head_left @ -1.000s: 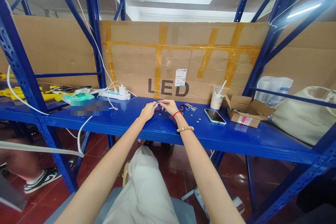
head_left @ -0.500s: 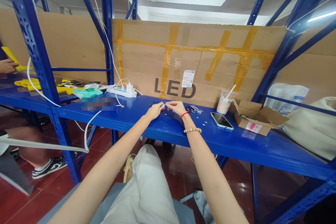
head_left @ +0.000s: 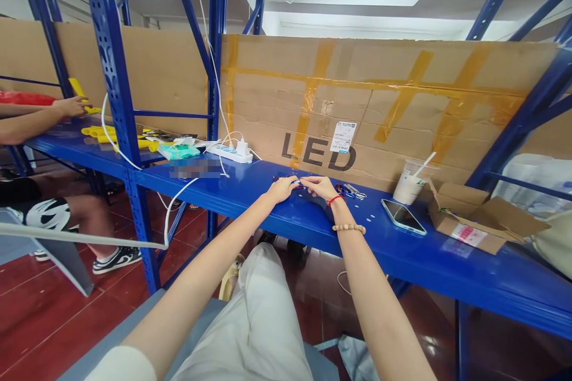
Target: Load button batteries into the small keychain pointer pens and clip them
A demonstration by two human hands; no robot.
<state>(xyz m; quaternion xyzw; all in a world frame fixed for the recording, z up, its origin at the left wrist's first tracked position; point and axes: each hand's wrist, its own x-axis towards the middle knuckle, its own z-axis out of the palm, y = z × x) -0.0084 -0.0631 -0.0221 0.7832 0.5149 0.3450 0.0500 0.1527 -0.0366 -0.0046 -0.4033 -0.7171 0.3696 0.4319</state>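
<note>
My left hand (head_left: 282, 189) and my right hand (head_left: 320, 187) are close together over the blue shelf table (head_left: 250, 181). Both have their fingers closed around something small between them, too tiny to make out. A red string and a beaded bracelet circle my right wrist. Small dark red and blue pieces lie around my fingertips, partly hidden by them. Just right of my right hand is a little pile of metal and dark red pieces (head_left: 353, 191).
A phone (head_left: 403, 216), a cup with a straw (head_left: 409, 184) and an open cardboard box (head_left: 482, 217) stand to the right. Leftward are a power strip (head_left: 230, 152), white cables, a green packet (head_left: 181, 151) and yellow tubes (head_left: 100, 133). Another person's hand (head_left: 71, 107) holds something yellow.
The view has turned left, so everything sits further right and more of the other person's arm shows. My hands remain together, with my right fingers slightly shifted.
</note>
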